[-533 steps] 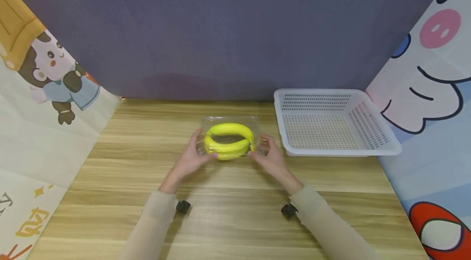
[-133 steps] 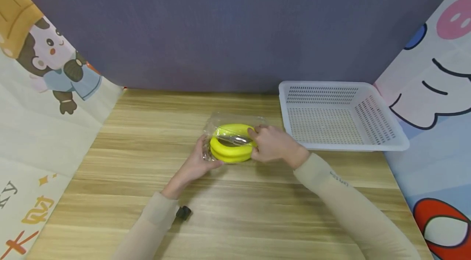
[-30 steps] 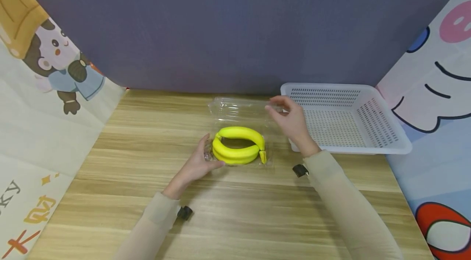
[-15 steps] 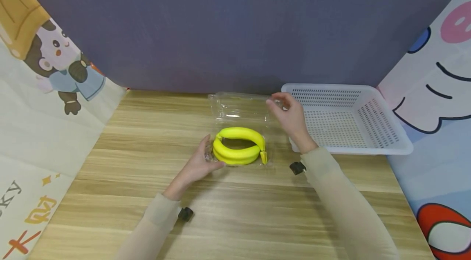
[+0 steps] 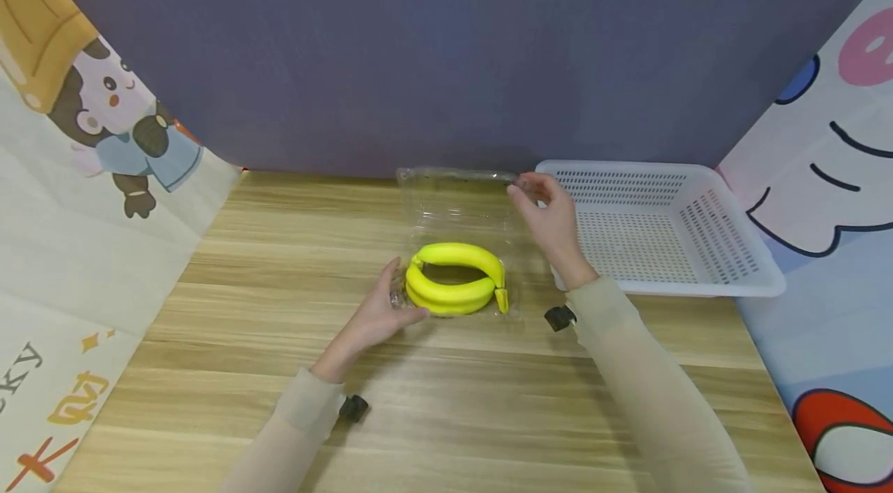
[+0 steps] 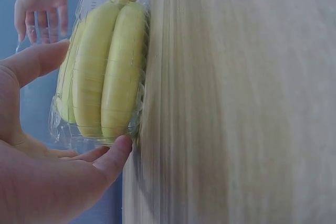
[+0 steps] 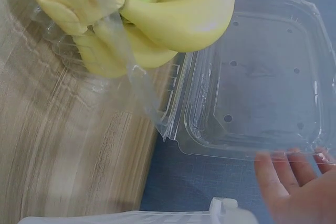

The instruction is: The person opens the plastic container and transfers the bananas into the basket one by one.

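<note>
Left hand (image 5: 377,311): partly curled round the tray (image 6: 59,128), which wanted steadying.
Right hand (image 5: 556,225): pinched the lid (image 7: 257,87) (thin-looking plastic called for gentleness).

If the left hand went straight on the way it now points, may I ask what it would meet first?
Most likely the clear plastic container: the left hand seems to touch its left end, with the bananas lying just inside. The exact gap, if any, is hard to judge.
</note>
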Motion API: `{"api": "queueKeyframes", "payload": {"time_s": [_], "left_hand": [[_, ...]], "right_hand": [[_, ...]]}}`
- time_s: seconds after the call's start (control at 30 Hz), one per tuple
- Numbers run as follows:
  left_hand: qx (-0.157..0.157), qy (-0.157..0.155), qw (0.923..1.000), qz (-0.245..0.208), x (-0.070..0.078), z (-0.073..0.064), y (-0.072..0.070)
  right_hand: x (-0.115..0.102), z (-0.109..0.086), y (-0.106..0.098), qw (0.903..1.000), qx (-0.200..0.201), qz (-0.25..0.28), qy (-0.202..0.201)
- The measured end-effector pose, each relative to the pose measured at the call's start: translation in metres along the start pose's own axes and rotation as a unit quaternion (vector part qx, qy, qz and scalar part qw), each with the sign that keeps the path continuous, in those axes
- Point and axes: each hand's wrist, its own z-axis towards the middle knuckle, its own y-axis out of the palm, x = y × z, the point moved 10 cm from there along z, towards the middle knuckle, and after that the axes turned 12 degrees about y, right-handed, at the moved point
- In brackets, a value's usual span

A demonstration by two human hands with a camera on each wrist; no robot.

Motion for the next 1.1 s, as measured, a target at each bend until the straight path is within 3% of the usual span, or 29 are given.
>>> {"api": "queueKeyframes", "payload": {"time_s": [0.23, 0.57, 1.1], "left_hand": [[0.000, -0.003, 1.0000, 0.005, 0.000, 0.000, 0.002], [0.002, -0.007, 1.0000, 0.004, 0.002, -0.002, 0.002], [0.007, -0.010, 0.9999, 0.012, 0.001, -0.003, 0.001]], "right_hand": [[0.001, 0.001, 0.003, 0.9999, -0.005, -0.006, 0.008], [0.008, 0.001, 0.011, 0.9886, -0.060, -0.116, 0.076], [0.006, -0.005, 0.011, 0.9892, -0.068, -0.120, 0.050]]}}
